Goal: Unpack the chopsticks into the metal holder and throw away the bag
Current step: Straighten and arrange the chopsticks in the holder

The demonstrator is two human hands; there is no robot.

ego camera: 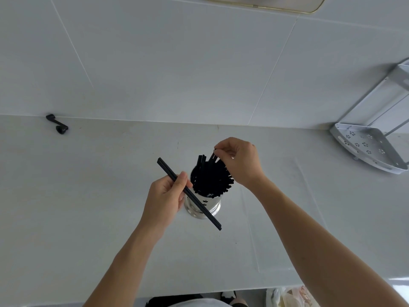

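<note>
Left hand (167, 194) grips a pair of black chopsticks (188, 192) mid-shaft, fingers curled round them, thumb on top. The pair runs diagonally, upper-left end near the top of the hand, lower-right end past the base of the metal holder (202, 206), crossing in front of the holder's left side.

Metal holder stands upright on the white surface (88, 196), roughly centre of view, perforated wall visible low down. It is packed with black chopsticks, the bundle (212, 176) fanned out and leaning toward the upper right above the rim.

Right hand (240, 161) sits over the upper right of the bundle, thumb and forefinger pinching the top end of one chopstick in it, other fingers loosely curled. Rest of the hand lies against the fanned tops.

Both forearms bare, coming in from the bottom edge.

Small black crank-shaped object (57, 124) lies on the surface at the far left, just against the wall joint, well apart from the holder. White perforated corner rack (365, 145) stands at the far right on the surface. Tiled white wall (177, 63) behind. Plastic bag (285, 295) visible at the bottom edge right of centre, below the surface edge; cannot tell whether it is the chopstick bag.
</note>
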